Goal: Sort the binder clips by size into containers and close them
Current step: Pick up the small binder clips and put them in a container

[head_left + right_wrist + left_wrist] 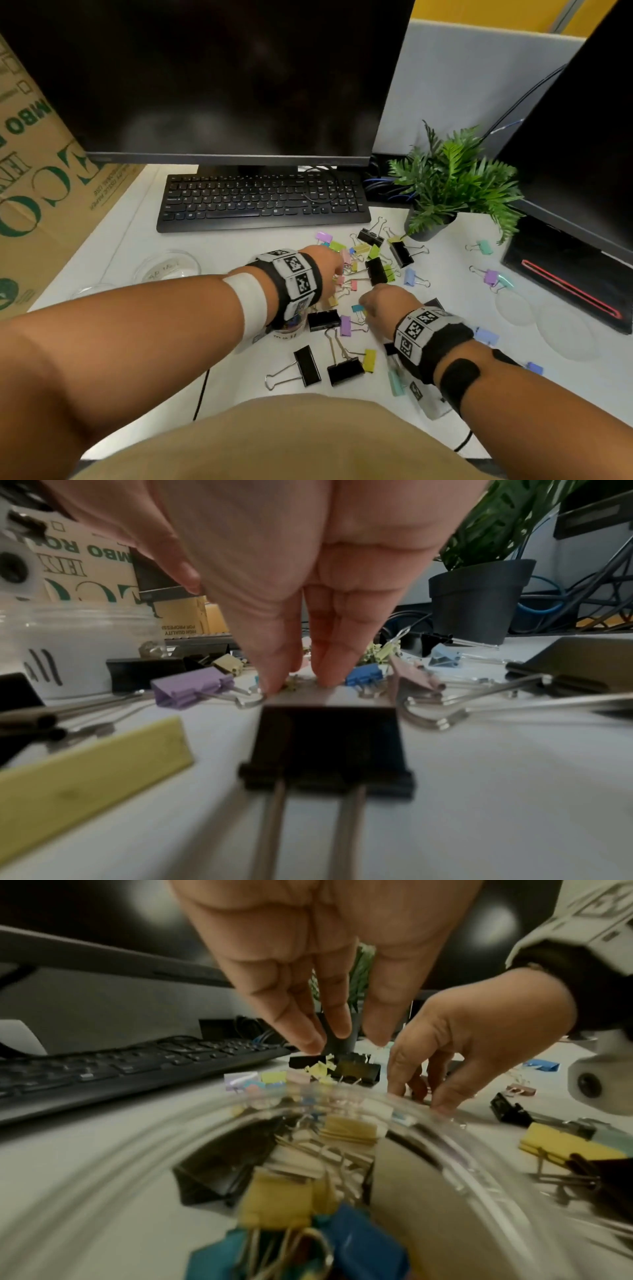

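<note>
Binder clips in several colours lie scattered on the white desk (219, 260): small pastel clips (352, 260) in a pile, large black clips (376, 270) among them. My left hand (337, 270) reaches into the pile with straight fingers (339, 1031), tips just above a black clip (356, 1069). A clear container (455, 1139) with several clips inside sits under that wrist. My right hand (364, 306) points straight down, fingertips (329, 674) on the desk by a small teal clip (358, 308), thumb held apart. A large black clip (329, 739) lies just before it.
A keyboard (263, 198) and monitor (222, 78) stand behind the pile, and a potted plant (445, 185) at its right. Clear lids (565, 329) lie on the right, another clear lid (168, 265) on the left. A cardboard box (37, 192) blocks the far left.
</note>
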`<move>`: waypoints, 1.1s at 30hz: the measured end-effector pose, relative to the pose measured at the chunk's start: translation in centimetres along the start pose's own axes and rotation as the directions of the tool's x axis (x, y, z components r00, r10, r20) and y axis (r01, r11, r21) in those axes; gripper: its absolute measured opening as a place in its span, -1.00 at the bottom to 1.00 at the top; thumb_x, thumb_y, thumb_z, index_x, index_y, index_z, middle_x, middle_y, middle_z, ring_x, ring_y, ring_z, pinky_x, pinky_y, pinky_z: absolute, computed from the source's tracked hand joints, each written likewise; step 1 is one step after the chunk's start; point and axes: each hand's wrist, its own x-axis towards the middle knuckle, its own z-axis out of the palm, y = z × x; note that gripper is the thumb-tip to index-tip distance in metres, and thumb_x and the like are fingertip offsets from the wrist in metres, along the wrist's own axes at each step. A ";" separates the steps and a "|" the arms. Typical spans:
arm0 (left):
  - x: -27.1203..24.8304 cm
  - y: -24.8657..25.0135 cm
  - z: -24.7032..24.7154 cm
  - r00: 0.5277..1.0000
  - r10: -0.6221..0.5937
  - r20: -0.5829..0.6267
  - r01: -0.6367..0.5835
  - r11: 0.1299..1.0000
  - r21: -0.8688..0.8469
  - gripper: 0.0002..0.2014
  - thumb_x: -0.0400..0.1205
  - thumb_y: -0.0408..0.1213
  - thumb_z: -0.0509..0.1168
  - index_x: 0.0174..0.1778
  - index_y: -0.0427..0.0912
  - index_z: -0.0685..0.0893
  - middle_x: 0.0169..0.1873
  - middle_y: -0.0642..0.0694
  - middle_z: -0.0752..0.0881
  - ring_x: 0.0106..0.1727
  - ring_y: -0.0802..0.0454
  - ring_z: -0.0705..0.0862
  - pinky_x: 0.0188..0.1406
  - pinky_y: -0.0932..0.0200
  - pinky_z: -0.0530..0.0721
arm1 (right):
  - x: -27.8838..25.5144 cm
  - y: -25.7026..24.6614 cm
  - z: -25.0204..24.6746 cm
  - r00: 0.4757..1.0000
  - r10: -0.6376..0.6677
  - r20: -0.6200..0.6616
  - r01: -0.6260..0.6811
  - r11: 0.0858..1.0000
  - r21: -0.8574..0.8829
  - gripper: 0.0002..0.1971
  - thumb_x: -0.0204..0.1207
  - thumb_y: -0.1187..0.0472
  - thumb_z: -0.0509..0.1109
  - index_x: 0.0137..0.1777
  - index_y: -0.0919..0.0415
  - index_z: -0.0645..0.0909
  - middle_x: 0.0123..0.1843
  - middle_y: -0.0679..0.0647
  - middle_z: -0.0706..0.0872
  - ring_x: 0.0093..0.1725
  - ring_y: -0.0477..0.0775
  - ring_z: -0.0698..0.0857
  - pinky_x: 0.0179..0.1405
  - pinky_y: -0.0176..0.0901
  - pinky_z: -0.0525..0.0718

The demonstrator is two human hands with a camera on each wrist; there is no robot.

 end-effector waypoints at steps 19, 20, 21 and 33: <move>4.3 3.4 1.5 0.939 0.001 0.344 -0.161 0.885 0.436 -0.60 0.61 -0.16 0.30 0.36 -0.15 0.52 0.23 -0.14 0.63 0.24 -0.11 0.62 0.18 0.08 0.60 | 0.6 -0.2 0.1 0.985 -0.170 0.004 0.170 0.984 -0.044 -0.66 0.58 0.32 0.20 0.36 0.24 0.44 0.31 0.19 0.53 0.29 0.22 0.55 0.18 -0.02 0.59; 4.3 3.3 1.4 0.936 -0.010 0.352 -0.157 0.883 0.443 -0.61 0.61 -0.19 0.31 0.36 -0.17 0.53 0.22 -0.14 0.64 0.26 -0.11 0.62 0.20 0.08 0.59 | 0.6 -0.2 0.1 0.985 -0.174 0.004 0.174 0.984 -0.032 -0.64 0.58 0.32 0.21 0.39 0.22 0.42 0.31 0.19 0.52 0.29 0.23 0.56 0.18 -0.02 0.59; 4.4 3.4 1.3 0.931 -0.022 0.364 -0.152 0.883 0.443 -0.61 0.61 -0.21 0.32 0.36 -0.19 0.54 0.18 -0.14 0.65 0.26 -0.11 0.62 0.21 0.09 0.59 | 0.5 -0.3 0.1 0.983 -0.182 0.004 0.182 0.983 -0.023 -0.60 0.58 0.32 0.21 0.42 0.18 0.40 0.30 0.18 0.51 0.28 0.23 0.56 0.17 -0.02 0.59; 3.4 3.1 0.4 0.940 0.020 0.342 -0.176 0.884 0.433 -0.61 0.66 -0.31 0.24 0.43 -0.22 0.47 0.31 -0.17 0.59 0.29 -0.11 0.59 0.22 0.12 0.57 | 0.3 -0.5 -0.1 0.990 -0.128 0.058 0.132 0.989 -0.068 -0.72 0.57 0.34 0.22 0.25 0.23 0.54 0.25 0.19 0.58 0.23 0.22 0.60 0.17 -0.02 0.62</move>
